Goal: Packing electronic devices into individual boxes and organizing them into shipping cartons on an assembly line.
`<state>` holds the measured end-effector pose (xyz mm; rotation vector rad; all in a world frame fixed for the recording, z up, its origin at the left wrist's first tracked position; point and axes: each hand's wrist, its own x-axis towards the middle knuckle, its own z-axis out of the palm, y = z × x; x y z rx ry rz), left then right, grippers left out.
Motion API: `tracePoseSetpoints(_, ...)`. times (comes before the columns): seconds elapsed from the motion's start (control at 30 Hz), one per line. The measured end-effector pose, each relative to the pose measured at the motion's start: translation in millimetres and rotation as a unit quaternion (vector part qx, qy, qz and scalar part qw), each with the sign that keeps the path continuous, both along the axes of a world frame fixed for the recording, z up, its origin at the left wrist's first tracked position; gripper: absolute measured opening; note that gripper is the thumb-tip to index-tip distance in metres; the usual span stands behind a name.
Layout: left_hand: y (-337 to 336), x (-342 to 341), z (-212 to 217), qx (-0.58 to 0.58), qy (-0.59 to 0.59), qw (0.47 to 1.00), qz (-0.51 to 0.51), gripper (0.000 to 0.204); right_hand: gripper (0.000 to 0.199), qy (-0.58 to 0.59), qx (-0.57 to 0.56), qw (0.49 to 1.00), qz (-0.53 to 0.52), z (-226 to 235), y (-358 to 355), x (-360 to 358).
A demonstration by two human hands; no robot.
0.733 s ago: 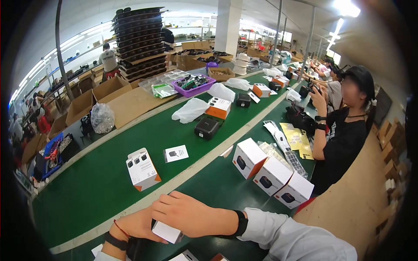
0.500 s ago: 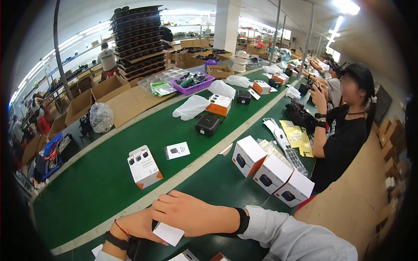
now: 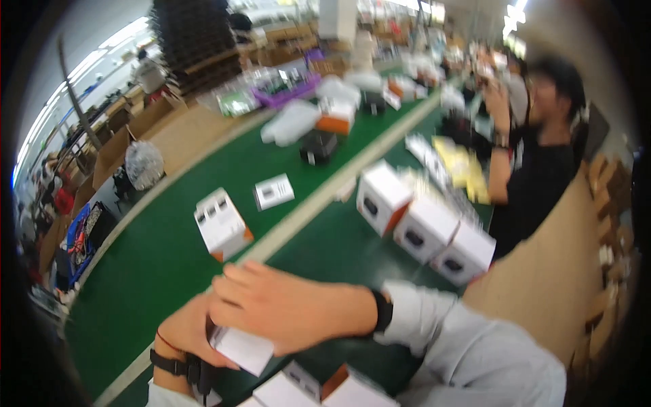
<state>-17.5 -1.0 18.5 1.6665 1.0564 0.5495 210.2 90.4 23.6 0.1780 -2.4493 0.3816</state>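
Observation:
Blurred by motion, my right hand lies across the fingers of my left hand at the near edge of the belt. Between them sticks out a white carton, with a flat white panel facing me. Both hands are closed around it, and their overlapping fingers hide most of it. A black object, too blurred to name, lies below my left wrist. More white boxes, one with a dark printed side and another with an orange inside, stand close below my hands.
A white and orange box and a white leaflet lie on the green belt. Farther along sits a black case. Three product boxes stand in a row at right, near a co-worker in black.
The view has shifted and blurred, bringing more of the near boxes into sight. My hands appear slightly farther left, still closed around the white carton. The leaflet on the belt shows a different printed face.

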Motion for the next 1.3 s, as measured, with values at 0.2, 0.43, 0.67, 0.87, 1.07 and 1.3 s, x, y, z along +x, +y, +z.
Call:
tracePoseSetpoints(0.2,-23,-25,-2,0.125,0.156,0.979,-0.046,0.090,0.041,0.062,0.017,0.998,0.022,-15,10,-9)
tracePoseSetpoints(0.43,-45,-41,-2,-0.028,0.151,0.980,0.127,0.098,0.040,0.106,0.021,0.994,-0.012,-16,9,-5)
tracePoseSetpoints(0.67,-59,-92,1,-0.048,0.106,0.963,0.243,0.105,0.045,0.155,0.017,0.985,-0.076,-12,-13,3)
tracePoseSetpoints(0.87,0,51,61,-0.050,0.230,0.970,0.064,0.115,0.045,-0.138,-0.248,0.958,-0.045,-24,-42,69)
tracePoseSetpoints(1.07,-8,88,86,0.039,0.354,0.933,0.052,0.098,0.028,0.027,-0.349,0.925,-0.150,-80,-51,-7)
tracePoseSetpoints(1.3,-9,175,75,0.305,0.697,0.644,-0.081,0.093,0.037,0.204,-0.742,0.639,0.010,-125,-38,2)
